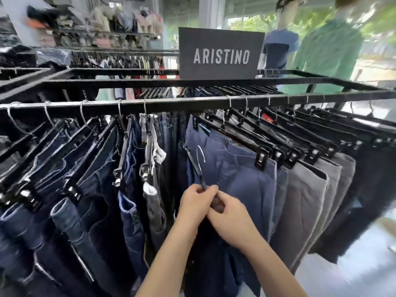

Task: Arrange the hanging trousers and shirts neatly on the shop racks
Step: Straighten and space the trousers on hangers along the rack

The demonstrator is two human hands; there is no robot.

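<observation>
Gripping one black hanger [195, 167] below the rack's front rail [171, 104].
Your left hand [196, 201] and right hand [231, 215] both curl round its near end, hiding the clip there.

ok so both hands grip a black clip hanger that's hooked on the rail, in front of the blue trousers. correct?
Not quite. In the head view the black clip hanger is off the rail: its wire hook hangs free, well below it. The rest stands: the left hand and right hand both grip its near end, in front of the blue trousers.
</observation>
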